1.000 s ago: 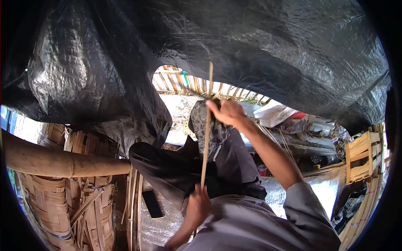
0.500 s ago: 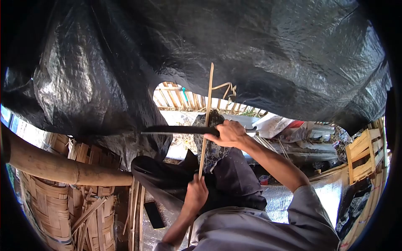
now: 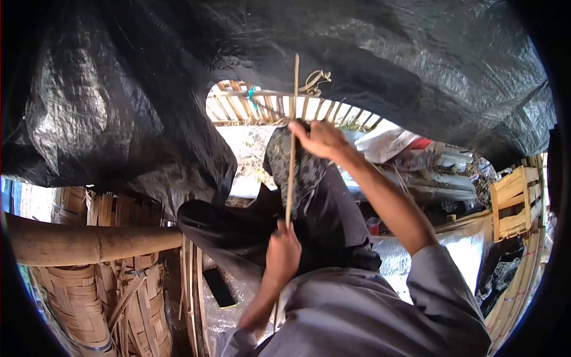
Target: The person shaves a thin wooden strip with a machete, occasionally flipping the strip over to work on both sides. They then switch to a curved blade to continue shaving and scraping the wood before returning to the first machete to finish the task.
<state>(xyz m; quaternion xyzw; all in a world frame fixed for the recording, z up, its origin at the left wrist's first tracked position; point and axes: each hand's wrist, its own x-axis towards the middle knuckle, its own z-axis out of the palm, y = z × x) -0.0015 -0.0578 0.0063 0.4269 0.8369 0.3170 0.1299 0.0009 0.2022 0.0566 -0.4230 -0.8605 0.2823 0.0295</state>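
A thin bamboo strip (image 3: 292, 172) stands nearly upright in front of my body. My left hand (image 3: 282, 253) is closed around its lower part, close to my lap. My right hand (image 3: 321, 141) is closed on a large knife, beside the upper half of the strip. Motion blurs the knife, and its blade shows only as a faint dark streak pointing up and left. Under my right hand, a dark patterned cloth (image 3: 276, 156) lies over my leg.
Black plastic sheeting (image 3: 380, 65) hangs ahead. A thick bamboo pole (image 3: 95, 245) juts in from the left above woven bamboo baskets (image 3: 68, 303). A phone (image 3: 219, 288) lies left of my lap. At right are a wooden crate (image 3: 513, 202) and a red cup (image 3: 373, 225).
My right hand has moved up along the strip with the knife, whose blade has swung from level to slanting up. My left hand still grips the strip. The view has shifted slightly.
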